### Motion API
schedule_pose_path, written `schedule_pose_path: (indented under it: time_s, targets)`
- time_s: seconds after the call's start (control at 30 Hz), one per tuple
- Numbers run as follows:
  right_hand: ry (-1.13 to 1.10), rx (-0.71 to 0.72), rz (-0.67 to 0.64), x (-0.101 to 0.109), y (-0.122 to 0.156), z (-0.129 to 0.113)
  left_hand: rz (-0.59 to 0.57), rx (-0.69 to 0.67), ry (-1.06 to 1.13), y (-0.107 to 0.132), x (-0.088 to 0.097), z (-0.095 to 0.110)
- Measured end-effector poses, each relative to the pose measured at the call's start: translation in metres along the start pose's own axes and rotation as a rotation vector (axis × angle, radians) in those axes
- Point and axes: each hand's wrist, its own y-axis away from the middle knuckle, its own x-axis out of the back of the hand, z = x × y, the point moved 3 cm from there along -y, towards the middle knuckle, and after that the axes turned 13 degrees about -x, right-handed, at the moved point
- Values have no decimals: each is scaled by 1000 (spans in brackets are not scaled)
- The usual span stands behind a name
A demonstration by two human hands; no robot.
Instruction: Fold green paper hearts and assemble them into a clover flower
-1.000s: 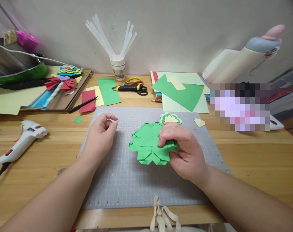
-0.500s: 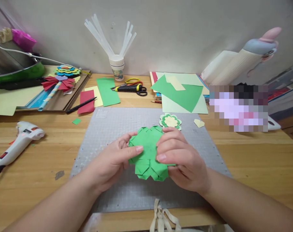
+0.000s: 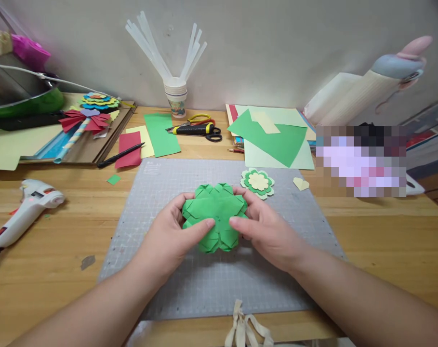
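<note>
A folded green paper flower (image 3: 219,209), its edges creased into several petals, is held above the grey cutting mat (image 3: 190,289). My left hand (image 3: 179,229) grips its left side, thumb on top and fingers behind. On the right side my right hand (image 3: 264,226) pinches it the same way, and the two thumb tips lie near each other at the middle. The fingers under the paper are mostly hidden. Just beyond my right hand, a layered paper flower (image 3: 258,182) in cream and greens lies on the mat, with a small cream paper heart (image 3: 301,183) farther right.
A white glue gun (image 3: 27,207) lies at the left. Behind the mat are a black pen (image 3: 121,155), a cutter (image 3: 192,129), scissors (image 3: 214,135), paper sheets (image 3: 276,144) and stacked cups with white sticks (image 3: 177,99). Cloth ties (image 3: 242,327) hang at the front edge.
My right hand has shifted from lying over the flower to gripping its right edge, thumb on top. The green flower has turned and moved slightly left.
</note>
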Motion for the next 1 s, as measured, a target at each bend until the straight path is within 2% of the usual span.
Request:
schedule_pose_path:
  time_s: [0.13,0.3,0.47,0.57,0.8,0.9,1.0]
  targets:
    - [17,30,-19,-4,-2,7,38,38,-44,1,-1,0]
    - [79,31,-19,-7,-3,10,-41,187,42,1,-1,-1]
    - [27,75,-77,-5,-1,2,28,152,105,-4,5,0]
    - [-24,81,-61,-1,-1,-3,65,135,106,-5,5,2]
    - [139,-54,25,-3,-2,5,-33,134,-27,2,-2,1]
    - [181,-34,63,-4,0,6,-105,175,-90,2,-1,-1]
    - [230,-18,78,-5,1,5,-124,168,-159,0,1,0]
